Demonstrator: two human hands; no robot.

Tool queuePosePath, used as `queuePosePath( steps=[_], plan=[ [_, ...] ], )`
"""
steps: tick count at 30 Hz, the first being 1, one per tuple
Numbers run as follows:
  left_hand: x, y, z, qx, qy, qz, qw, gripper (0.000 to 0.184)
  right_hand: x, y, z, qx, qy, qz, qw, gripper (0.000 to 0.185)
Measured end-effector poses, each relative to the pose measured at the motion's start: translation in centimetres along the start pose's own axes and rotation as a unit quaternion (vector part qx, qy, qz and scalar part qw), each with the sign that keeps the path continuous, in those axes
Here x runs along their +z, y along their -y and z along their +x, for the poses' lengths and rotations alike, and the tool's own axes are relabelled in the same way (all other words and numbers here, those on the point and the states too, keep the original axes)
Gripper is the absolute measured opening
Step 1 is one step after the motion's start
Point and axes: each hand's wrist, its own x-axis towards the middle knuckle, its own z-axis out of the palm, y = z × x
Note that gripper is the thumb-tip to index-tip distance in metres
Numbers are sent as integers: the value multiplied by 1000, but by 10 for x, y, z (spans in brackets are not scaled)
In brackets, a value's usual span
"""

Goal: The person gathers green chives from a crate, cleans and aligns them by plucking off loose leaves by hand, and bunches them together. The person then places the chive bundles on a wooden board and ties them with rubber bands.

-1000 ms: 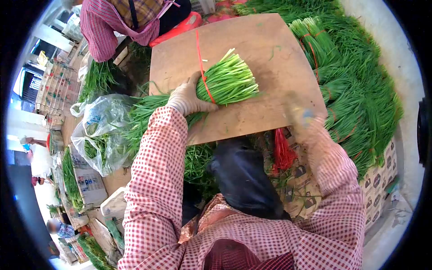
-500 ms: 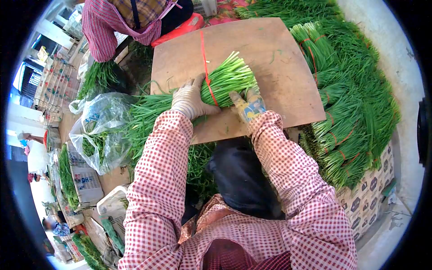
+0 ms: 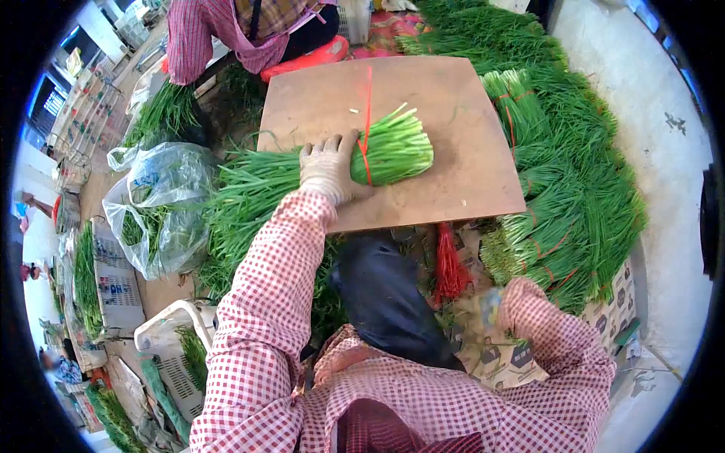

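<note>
Currently our gloved left hand (image 3: 328, 162) grasps the green bundle (image 3: 396, 151) on the board (image 3: 461, 181), fingers over the top and thumb on the near side, just beside the red tie (image 3: 365, 155). Our right hand (image 3: 491, 308) is low on our right side and blurred, so we cannot tell whether its fingers are spread or curled; it is well apart from the bundle and near the red strands (image 3: 451, 272) that hang below the board's near edge. As we judge it, the binding of this bundle is under way but not quite complete: the tie crosses the stalks toward their pale ends, yet a long end reaches toward the board's far edge, and we cannot make out a finished knot. The leafy part spills past the board's left side, close to the plastic bag (image 3: 177, 189). On our right, a heap of bundles (image 3: 566, 166) with red ties suggests plenty is already done, while the greens (image 3: 168, 113) below a person's striped sleeve (image 3: 200, 45) show no tie that we can see, so more may be left.
</note>
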Motion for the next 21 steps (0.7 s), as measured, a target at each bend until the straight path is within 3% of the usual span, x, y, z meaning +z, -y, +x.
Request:
queuePosePath(
  steps=[2,4,6,8,10,14,16,18,20,21],
  plan=[
    [9,-5,-14,5,-24,8,1000,113,8,-7,-3,31,44,-42,998,51],
    [21,-5,-27,42,-107,52,992,114,26,-49,26,83,-183,177,964,53],
    [14,-8,-33,41,-98,59,993,114,-26,-26,32,116,-357,123,919,79],
    [2,-7,-32,40,-28,52,997,114,-76,1,33,141,-447,-28,883,96],
    [-17,-10,-28,34,-3,38,999,116,-108,-22,63,78,-496,-152,852,108],
    [-45,-22,-10,13,103,79,991,117,-183,-25,91,34,-468,-218,856,118],
    [-51,-28,-3,17,160,108,981,117,-205,-16,97,97,-211,-159,959,117],
    [-44,-31,-5,15,171,134,976,117,-190,-30,110,84,-194,-140,967,119],
    [-11,-23,-6,85,-21,158,984,117,-168,-50,122,40,-318,-158,934,114],
    [12,-19,-6,48,-49,91,993,114,-162,-54,123,12,-360,-133,923,111]
  ],
)
